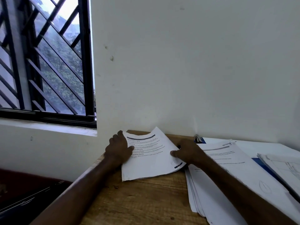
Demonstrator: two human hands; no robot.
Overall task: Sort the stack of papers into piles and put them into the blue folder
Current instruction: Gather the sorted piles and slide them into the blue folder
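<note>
Not much legible here tbh. The printed sheet (pixel 151 158) with the dark bar across its top is the only one I can half read: a bold heading near its left edge ends in "...QUIRED PROPS", so likely "REQUIRED PROPS". The bold heading just above that seems to end in "...SCRIPTION". The body lines under both are too blurry to read. There's a dark blue mark at that sheet's lower right corner, just a smear. Right of the printed sheet, the top page of the paper stack (pixel 240 159) has a small heading that looks like "SECTION"; everything else on it is unreadable.
</note>
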